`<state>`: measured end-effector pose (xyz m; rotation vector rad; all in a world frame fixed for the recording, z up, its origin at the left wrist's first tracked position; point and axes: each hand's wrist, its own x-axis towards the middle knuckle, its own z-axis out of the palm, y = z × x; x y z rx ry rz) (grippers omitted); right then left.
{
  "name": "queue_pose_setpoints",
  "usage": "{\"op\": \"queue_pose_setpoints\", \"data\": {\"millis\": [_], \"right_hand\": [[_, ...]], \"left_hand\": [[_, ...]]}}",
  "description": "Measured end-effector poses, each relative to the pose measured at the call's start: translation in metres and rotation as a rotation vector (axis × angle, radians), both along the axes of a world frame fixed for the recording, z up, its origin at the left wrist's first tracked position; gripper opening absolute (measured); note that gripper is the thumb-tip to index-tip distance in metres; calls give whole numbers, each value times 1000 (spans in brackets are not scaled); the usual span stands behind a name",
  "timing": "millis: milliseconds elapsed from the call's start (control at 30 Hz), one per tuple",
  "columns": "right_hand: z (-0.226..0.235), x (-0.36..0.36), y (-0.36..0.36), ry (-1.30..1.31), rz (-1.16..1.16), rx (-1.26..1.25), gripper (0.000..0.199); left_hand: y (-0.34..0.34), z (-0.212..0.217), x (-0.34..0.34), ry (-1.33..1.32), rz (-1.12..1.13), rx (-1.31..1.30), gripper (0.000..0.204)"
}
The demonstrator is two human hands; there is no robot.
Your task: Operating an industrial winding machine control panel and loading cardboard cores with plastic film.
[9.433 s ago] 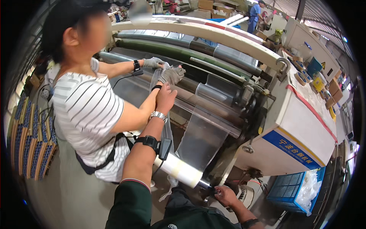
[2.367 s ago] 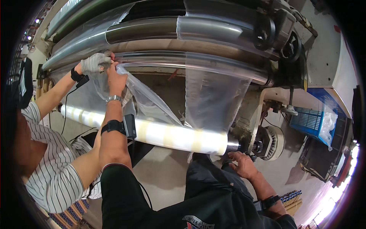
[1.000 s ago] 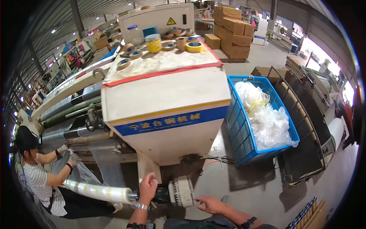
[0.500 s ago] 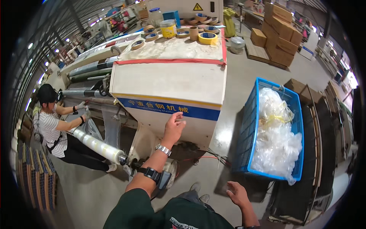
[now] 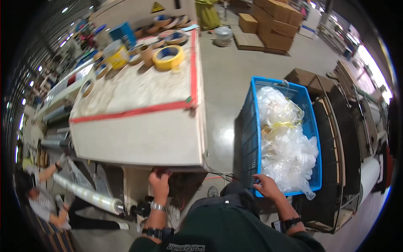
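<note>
My left hand (image 5: 159, 185), with a silver watch on the wrist, is just below the front edge of a white machine cabinet (image 5: 138, 140). Its fingers look bent; their tips blend into the dark area under that edge, so any hold is unclear. My right hand (image 5: 267, 185) hovers by the near left corner of a blue plastic crate (image 5: 257, 126), thumb and fingers apart, with nothing held. Crumpled clear plastic film (image 5: 287, 155) fills the crate, with a yellow strand across it. Whether my right fingers touch the rim cannot be told.
Tape rolls, including a yellow roll (image 5: 168, 59), and a yellow-labelled jar (image 5: 116, 54) stand on the cabinet top. At left a co-worker (image 5: 46, 197) bends beside a film roll (image 5: 90, 195). Cardboard boxes (image 5: 277, 27) are stacked far right; a dark rack (image 5: 329, 151) flanks the crate.
My view has moved closer over the cabinet top. My left hand has gone from before the cabinet's blue stripe to its lower edge; my right hand has come up beside the crate.
</note>
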<state>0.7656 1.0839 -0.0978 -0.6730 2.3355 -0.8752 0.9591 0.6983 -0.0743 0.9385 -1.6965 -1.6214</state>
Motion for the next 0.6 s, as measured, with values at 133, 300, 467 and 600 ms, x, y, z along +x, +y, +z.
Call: {"op": "queue_pose_setpoints", "data": {"millis": [133,300,467,600], "right_hand": [[-8,-80,-47,10,140,-21,42],[-41,-199,-118,38,352,-10,43],[-82,-328,-195,22,589,-60,45],[-73,-417,-254,4,748,-48,45]], "left_hand": [[15,12,-13,-193,132,-275,16],[17,-20,-23,-279,376,-265,29],[26,-7,-97,-207,375,-306,39],[26,-5,-190,-354,464,-217,38]]}}
